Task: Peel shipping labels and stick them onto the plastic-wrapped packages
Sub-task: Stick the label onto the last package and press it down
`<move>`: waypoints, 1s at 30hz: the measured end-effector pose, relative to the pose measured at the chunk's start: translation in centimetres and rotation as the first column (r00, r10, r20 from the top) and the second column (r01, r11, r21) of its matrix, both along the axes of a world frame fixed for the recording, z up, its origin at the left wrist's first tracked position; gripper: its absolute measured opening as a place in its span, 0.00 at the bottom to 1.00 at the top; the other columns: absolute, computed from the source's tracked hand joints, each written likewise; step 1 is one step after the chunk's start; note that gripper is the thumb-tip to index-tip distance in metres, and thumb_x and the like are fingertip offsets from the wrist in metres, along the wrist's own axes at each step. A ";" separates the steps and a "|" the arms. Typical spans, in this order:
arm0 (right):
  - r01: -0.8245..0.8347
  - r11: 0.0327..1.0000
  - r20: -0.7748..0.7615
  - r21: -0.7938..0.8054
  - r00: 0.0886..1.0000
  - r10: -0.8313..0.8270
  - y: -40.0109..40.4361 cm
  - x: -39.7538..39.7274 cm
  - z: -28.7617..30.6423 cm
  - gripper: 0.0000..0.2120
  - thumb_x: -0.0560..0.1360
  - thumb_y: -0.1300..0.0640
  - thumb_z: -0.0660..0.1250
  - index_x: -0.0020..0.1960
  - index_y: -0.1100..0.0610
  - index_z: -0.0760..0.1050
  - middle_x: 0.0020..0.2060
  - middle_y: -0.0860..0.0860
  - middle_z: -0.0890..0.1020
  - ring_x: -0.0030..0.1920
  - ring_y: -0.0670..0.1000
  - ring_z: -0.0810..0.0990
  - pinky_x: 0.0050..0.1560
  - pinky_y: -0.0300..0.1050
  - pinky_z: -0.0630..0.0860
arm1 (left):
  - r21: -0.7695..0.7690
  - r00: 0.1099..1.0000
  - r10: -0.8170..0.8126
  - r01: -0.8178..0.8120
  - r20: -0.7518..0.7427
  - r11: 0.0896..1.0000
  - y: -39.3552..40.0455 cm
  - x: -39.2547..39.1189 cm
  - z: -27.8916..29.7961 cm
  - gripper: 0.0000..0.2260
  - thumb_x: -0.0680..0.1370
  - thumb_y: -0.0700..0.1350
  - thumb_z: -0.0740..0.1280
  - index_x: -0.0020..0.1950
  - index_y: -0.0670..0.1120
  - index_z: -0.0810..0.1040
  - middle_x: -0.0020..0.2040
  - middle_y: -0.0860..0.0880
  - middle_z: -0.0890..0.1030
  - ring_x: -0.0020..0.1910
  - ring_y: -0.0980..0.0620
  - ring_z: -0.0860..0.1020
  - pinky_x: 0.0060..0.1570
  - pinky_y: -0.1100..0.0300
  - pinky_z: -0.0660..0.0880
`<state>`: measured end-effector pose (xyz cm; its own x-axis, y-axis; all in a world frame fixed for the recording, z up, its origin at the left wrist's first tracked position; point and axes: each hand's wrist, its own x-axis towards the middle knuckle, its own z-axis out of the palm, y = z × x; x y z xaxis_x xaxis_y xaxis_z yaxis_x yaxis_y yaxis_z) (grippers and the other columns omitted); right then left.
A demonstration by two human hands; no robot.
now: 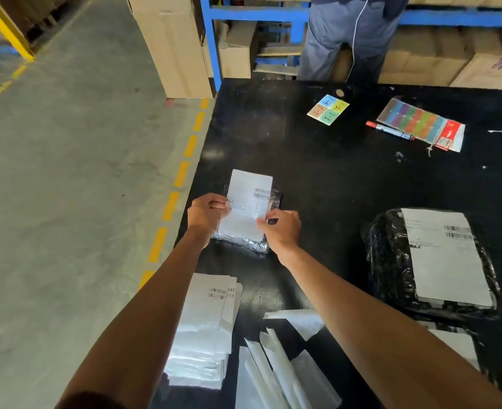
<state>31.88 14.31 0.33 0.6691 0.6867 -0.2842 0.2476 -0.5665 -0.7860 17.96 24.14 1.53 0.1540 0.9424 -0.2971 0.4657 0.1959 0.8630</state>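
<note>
A white shipping label [249, 199] with barcodes is held upright over a small plastic-wrapped package [243, 242] lying near the left edge of the black table [317, 160]. My left hand [207, 214] pinches the label's left edge. My right hand [280, 228] pinches its lower right corner. The lower part of the label covers the package top. A stack of unpeeled labels [205, 329] lies near the front left. A larger black plastic-wrapped package [391, 261] with a white label stuck on it lies at the right.
Curled backing strips [276, 370] lie at the front middle. A coloured note card [328, 109], a red marker [390, 130] and a pack of coloured tabs [421, 122] lie at the back. A person [350, 36] stands behind the table by cardboard boxes [173, 45].
</note>
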 end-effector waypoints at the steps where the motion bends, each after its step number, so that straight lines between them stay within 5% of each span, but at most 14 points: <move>1: 0.002 1.000 0.000 0.011 1.000 -0.002 -0.1 -0.1 -0.1 0.04 0.71 0.53 0.73 0.39 0.49 0.79 0.55 0.53 0.75 0.58 0.54 0.74 0.57 0.42 0.71 | 0.012 1.000 -0.013 0.013 -0.011 1.000 0.0 0.0 -0.1 0.09 0.71 0.37 0.75 0.49 0.45 0.82 0.45 0.47 0.85 0.47 0.47 0.83 0.52 0.53 0.81; 6: 0.009 0.995 0.044 0.100 0.999 -0.013 -0.4 -0.8 -1.0 0.05 0.71 0.56 0.72 0.45 0.56 0.82 0.55 0.54 0.71 0.57 0.55 0.73 0.52 0.37 0.65 | 0.134 0.988 -0.078 0.095 -0.131 0.986 -0.8 0.3 -0.3 0.14 0.72 0.42 0.76 0.56 0.46 0.80 0.52 0.49 0.83 0.49 0.51 0.81 0.55 0.57 0.80; 11: 0.107 0.967 0.053 0.232 0.991 -0.122 -1.0 -1.6 -0.9 0.25 0.67 0.58 0.77 0.60 0.59 0.70 0.58 0.55 0.68 0.51 0.51 0.71 0.54 0.33 0.65 | 0.324 0.967 -0.077 0.155 -0.242 0.933 -2.3 0.2 -1.0 0.23 0.73 0.44 0.75 0.67 0.46 0.74 0.67 0.45 0.71 0.58 0.47 0.78 0.59 0.60 0.76; 13: 0.019 0.967 0.300 0.253 0.949 -0.097 -1.5 -1.3 -1.1 0.20 0.66 0.58 0.77 0.54 0.56 0.72 0.54 0.53 0.73 0.52 0.54 0.73 0.54 0.42 0.69 | 0.359 0.966 -0.073 0.162 -0.248 0.919 -2.6 0.1 -1.3 0.30 0.74 0.42 0.74 0.74 0.48 0.65 0.71 0.45 0.65 0.64 0.50 0.72 0.65 0.56 0.71; 15: -0.150 0.958 0.543 0.244 0.840 -0.007 -1.8 -1.0 -1.5 0.10 0.68 0.59 0.73 0.46 0.52 0.75 0.48 0.47 0.79 0.52 0.54 0.75 0.50 0.48 0.69 | 0.509 0.935 -0.155 0.306 -0.318 0.805 -2.5 -0.1 -1.4 0.25 0.75 0.38 0.72 0.70 0.47 0.70 0.68 0.45 0.71 0.64 0.49 0.73 0.66 0.51 0.73; 17: -0.282 0.929 0.637 0.240 0.768 0.069 -1.6 -0.5 -1.9 0.08 0.71 0.60 0.70 0.44 0.48 0.79 0.47 0.41 0.83 0.55 0.51 0.76 0.53 0.47 0.63 | 0.633 0.850 -0.293 0.523 -0.438 0.571 -2.0 -0.3 -2.2 0.15 0.74 0.33 0.70 0.59 0.45 0.80 0.60 0.46 0.80 0.59 0.46 0.78 0.59 0.46 0.77; 19: -0.317 0.927 0.668 0.199 0.736 0.109 -0.8 0.4 -2.7 0.10 0.72 0.59 0.69 0.49 0.45 0.82 0.50 0.39 0.84 0.61 0.51 0.76 0.59 0.49 0.60 | 0.627 0.790 -0.383 0.613 -0.479 0.481 -1.2 -0.1 -3.5 0.13 0.74 0.33 0.69 0.56 0.46 0.83 0.58 0.48 0.83 0.60 0.47 0.80 0.60 0.47 0.77; 23: -0.331 0.943 0.601 0.020 0.758 0.254 1.2 2.4 -2.8 0.16 0.78 0.57 0.64 0.63 0.43 0.77 0.65 0.41 0.78 0.72 0.55 0.69 0.67 0.55 0.54 | 0.572 0.790 -0.383 0.612 -0.479 0.547 1.0 1.0 -4.0 0.16 0.80 0.43 0.59 0.66 0.46 0.79 0.66 0.48 0.78 0.69 0.47 0.74 0.68 0.44 0.70; 26: -0.387 0.904 0.516 -0.183 0.745 0.423 3.1 3.7 -2.1 0.19 0.83 0.51 0.54 0.73 0.42 0.66 0.73 0.41 0.68 0.77 0.53 0.60 0.72 0.57 0.53 | 0.366 0.672 -0.392 0.700 -0.629 0.613 2.7 2.5 -2.9 0.21 0.82 0.52 0.50 0.74 0.54 0.68 0.76 0.52 0.66 0.77 0.49 0.61 0.75 0.45 0.57; 28: -0.383 0.884 0.424 -0.268 0.777 0.465 4.3 4.6 -1.8 0.20 0.83 0.47 0.50 0.75 0.42 0.62 0.73 0.44 0.69 0.75 0.52 0.62 0.72 0.58 0.55 | 0.208 0.587 -0.428 0.724 -0.688 0.658 4.0 3.5 -2.9 0.20 0.83 0.54 0.50 0.76 0.59 0.61 0.79 0.54 0.57 0.79 0.48 0.52 0.76 0.44 0.52; 30: -0.373 0.869 0.356 -0.324 0.803 0.478 4.9 5.3 -1.7 0.21 0.82 0.44 0.47 0.74 0.40 0.62 0.70 0.49 0.72 0.71 0.55 0.67 0.70 0.59 0.59 | 0.106 0.611 -0.495 0.688 -0.618 0.718 5.0 4.2 -3.4 0.19 0.83 0.56 0.51 0.75 0.61 0.61 0.80 0.52 0.54 0.79 0.44 0.51 0.75 0.40 0.55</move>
<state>37.21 19.23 -1.34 0.4131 0.8804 -0.2331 0.7755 -0.4742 -0.4168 22.17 29.15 -1.92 0.6267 0.7454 -0.2271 0.7567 -0.5126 0.4057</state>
